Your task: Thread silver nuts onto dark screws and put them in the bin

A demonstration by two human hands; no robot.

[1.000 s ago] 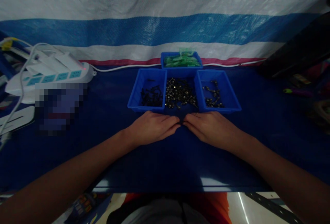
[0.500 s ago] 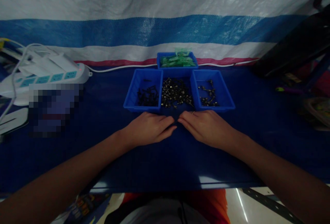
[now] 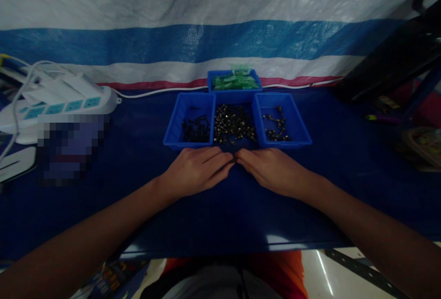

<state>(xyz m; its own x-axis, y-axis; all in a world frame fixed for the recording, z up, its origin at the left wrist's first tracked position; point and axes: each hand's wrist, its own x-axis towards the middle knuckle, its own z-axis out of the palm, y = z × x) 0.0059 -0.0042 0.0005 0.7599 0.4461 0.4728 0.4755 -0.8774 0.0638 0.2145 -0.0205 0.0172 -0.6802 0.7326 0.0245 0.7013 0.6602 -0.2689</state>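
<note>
My left hand (image 3: 203,170) and my right hand (image 3: 272,170) meet fingertip to fingertip just in front of the bins. Both are closed in a pinch on a small dark piece (image 3: 234,159), mostly hidden by the fingers; its kind is too small to make out. Past my fingertips lies a heap of small metal screw-like parts (image 3: 232,122). On its left, a blue bin (image 3: 174,124) has thin dark screw-like pieces (image 3: 196,129) in it. To the right, another blue bin (image 3: 299,122) contains several shinier parts (image 3: 275,129).
Behind the heap, a third blue bin (image 3: 212,83) holds green packets (image 3: 236,81). A white power strip (image 3: 74,106) with plugs and cables stands at the left. At the right are a black cylindrical object (image 3: 386,60) and a purple item (image 3: 387,119). A striped sheet (image 3: 193,5) hangs behind the table.
My fingertips have come together, closing the small gap between the two hands. The whole view has shifted slightly; the bins and their contents look unchanged.
</note>
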